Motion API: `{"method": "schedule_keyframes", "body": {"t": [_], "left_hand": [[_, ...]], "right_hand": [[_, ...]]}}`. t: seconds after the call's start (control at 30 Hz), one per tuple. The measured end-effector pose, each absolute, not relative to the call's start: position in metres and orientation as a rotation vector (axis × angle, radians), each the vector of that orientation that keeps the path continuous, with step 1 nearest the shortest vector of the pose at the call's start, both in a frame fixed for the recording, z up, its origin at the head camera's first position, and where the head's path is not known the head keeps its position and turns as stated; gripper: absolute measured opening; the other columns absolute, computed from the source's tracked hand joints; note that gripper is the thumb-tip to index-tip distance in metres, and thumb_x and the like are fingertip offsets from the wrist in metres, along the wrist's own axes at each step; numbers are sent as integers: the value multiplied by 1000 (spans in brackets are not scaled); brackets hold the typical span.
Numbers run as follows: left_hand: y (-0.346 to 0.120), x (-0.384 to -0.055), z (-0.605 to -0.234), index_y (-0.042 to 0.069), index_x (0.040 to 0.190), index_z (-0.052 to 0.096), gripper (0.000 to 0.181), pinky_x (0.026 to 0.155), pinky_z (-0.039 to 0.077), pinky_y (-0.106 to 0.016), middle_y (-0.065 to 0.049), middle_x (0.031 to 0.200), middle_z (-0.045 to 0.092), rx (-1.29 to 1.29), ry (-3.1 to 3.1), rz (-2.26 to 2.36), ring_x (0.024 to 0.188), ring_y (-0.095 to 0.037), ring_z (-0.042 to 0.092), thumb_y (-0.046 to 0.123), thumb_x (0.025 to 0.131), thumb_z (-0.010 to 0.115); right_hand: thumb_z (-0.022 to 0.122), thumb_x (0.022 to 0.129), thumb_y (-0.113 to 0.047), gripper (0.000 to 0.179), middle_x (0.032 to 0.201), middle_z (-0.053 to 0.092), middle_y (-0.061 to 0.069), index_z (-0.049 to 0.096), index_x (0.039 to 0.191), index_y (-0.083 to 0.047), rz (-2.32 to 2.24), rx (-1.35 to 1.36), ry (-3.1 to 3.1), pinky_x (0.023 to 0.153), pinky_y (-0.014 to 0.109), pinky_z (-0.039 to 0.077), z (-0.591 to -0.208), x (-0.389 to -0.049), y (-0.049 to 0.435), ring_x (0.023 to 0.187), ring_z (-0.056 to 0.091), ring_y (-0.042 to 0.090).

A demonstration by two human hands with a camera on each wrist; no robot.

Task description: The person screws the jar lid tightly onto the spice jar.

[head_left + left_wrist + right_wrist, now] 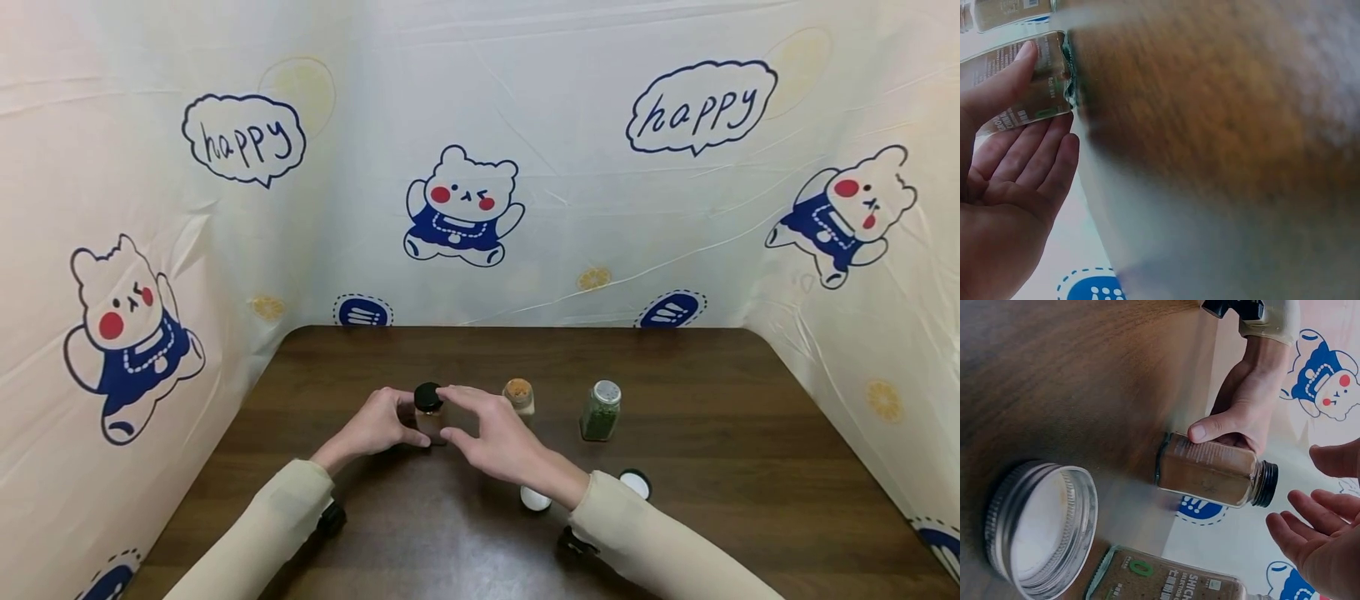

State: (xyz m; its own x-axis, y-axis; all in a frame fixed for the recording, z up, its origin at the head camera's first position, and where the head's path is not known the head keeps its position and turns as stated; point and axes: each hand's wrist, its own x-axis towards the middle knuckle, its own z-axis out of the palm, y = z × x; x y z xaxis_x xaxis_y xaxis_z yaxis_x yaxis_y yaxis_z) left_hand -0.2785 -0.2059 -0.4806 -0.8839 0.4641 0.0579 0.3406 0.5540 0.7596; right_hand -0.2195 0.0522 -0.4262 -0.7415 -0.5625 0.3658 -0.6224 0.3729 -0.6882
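A square spice jar (430,423) of brown powder stands upright on the table with its black lid (427,395) on. My left hand (378,422) grips the jar from the left, the thumb pressed against its side and the fingers around the other side in the left wrist view. Around the lid, my right hand (495,433) is held with thumb and fingers spread and loosely bent. In the right wrist view, a gap shows between these fingers (1285,534) and the lid, and nothing is between them.
Right of the hands stands a jar with orange-tan contents (519,393), partly behind my right hand. Farther right is a jar of green flakes (602,414) with a perforated top. Two loose lids, one (536,499) by my right forearm and another (636,483) beyond it, lie inside-up.
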Motion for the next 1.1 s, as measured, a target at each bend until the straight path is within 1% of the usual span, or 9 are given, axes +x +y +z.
{"method": "schedule_keyframes", "body": {"t": [0.13,0.23,0.33,0.4,0.5,0.67,0.83,0.97,1.1], "left_hand": [[-206,-277,-479,15,112,80,43,80,54,-37,5,89,74,696,2642,1207,81,-16,65,16,73,100],[-207,-276,-477,18,118,78,50,87,55,-42,6,100,75,713,2654,1183,90,-15,68,19,73,100],[-209,-274,-474,15,130,73,62,95,55,-50,3,113,75,736,2655,1200,102,-19,70,19,74,99],[-210,-272,-470,13,137,68,71,98,54,-53,0,120,74,715,2667,1217,109,-23,70,18,74,99],[-213,-269,-464,7,143,63,77,101,52,-55,-6,124,73,666,2688,1232,114,-28,68,16,75,99],[-216,-264,-454,5,136,66,67,101,51,-57,-11,124,72,592,2722,1213,116,-34,67,12,77,96],[-218,-257,-446,5,123,70,51,99,53,-53,-10,117,72,567,2769,1173,110,-31,68,13,79,95],[-219,-249,-440,6,112,72,37,87,57,-43,-10,105,72,564,2812,1184,95,-23,67,12,82,93],[-220,-239,-433,8,104,71,25,74,55,-32,-4,92,68,559,2844,1195,83,-17,63,14,87,89]], "right_hand": [[74,101,-13,51,149,59,7,58,149,-6,1343,1091,-2565,109,41,47,-427,-216,56,139,53,19],[74,101,-12,51,148,60,7,59,149,-5,1344,1091,-2558,108,41,49,-428,-213,59,137,55,19],[75,100,-10,50,145,63,8,60,147,-3,1347,1097,-2532,106,40,50,-429,-211,63,134,58,22],[75,99,-10,49,144,64,9,61,146,-4,1348,1092,-2530,104,39,52,-429,-209,65,132,59,23],[75,99,-11,49,144,64,7,62,146,-4,1357,1083,-2533,102,40,53,-431,-208,69,130,61,24],[76,99,-10,46,141,66,7,64,143,-6,1364,1059,-2528,98,43,55,-434,-206,72,121,65,22],[77,97,-9,43,136,69,7,67,139,-9,1342,1050,-2522,93,45,56,-438,-202,74,112,67,19],[78,96,-8,42,133,70,6,68,137,-8,1346,1056,-2505,92,44,57,-440,-198,79,109,68,19],[77,97,-8,39,131,71,1,70,135,-11,1379,1030,-2503,89,39,58,-440,-195,85,104,68,15]]}}
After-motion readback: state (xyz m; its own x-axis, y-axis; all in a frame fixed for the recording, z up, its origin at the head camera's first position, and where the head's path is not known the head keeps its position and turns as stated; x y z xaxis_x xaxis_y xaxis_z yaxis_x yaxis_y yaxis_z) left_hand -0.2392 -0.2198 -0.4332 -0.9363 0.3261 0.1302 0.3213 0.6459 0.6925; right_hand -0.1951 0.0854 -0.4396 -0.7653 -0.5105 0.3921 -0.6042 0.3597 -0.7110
